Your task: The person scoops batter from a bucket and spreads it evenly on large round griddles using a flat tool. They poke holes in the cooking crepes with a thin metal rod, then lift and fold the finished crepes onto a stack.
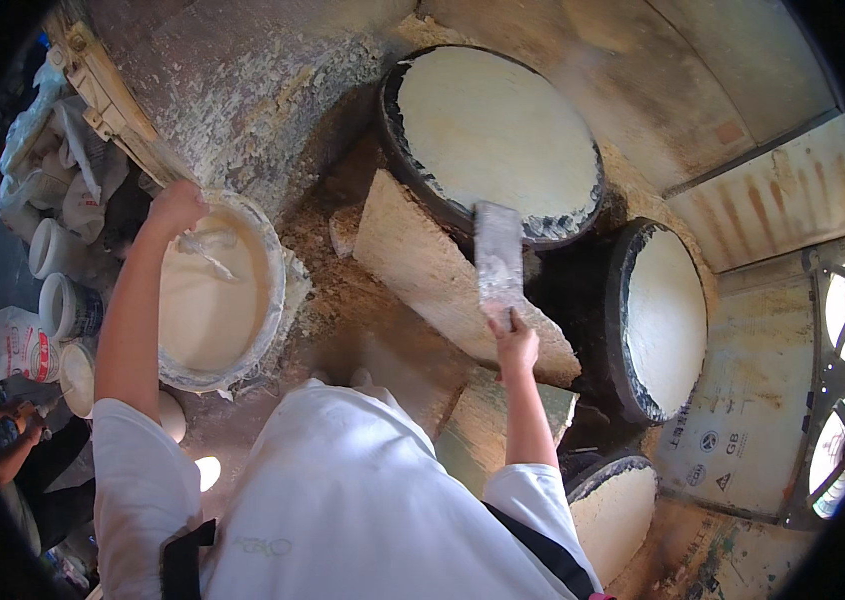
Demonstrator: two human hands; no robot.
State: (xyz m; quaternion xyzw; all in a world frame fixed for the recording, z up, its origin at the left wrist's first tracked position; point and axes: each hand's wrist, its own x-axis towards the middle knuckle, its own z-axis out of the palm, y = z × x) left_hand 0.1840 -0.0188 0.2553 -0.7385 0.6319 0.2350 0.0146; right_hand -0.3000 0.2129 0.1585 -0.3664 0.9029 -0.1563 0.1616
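Observation:
My right hand (518,349) grips the handle of a broad flat scraper (498,251), whose far end reaches the lower rim of a large round black-edged form (501,139) filled with smooth off-white paste. At the upper left edge of a round basin (280,289), my left hand (179,206) is closed; whether it holds the rim or something else cannot be told. Creamy liquid (205,322) fills much of the basin, with a whitish crumpled piece (209,244), perhaps plastic film, lying in it just below that hand.
Two more paste-faced round forms stand right (666,322) and lower right (614,517). Coated boards (430,277) lie between me and the forms. White tubs (55,247) and plastic bags (81,172) crowd the left, near a wooden frame (111,94). Another person's hands (25,431) show lower left.

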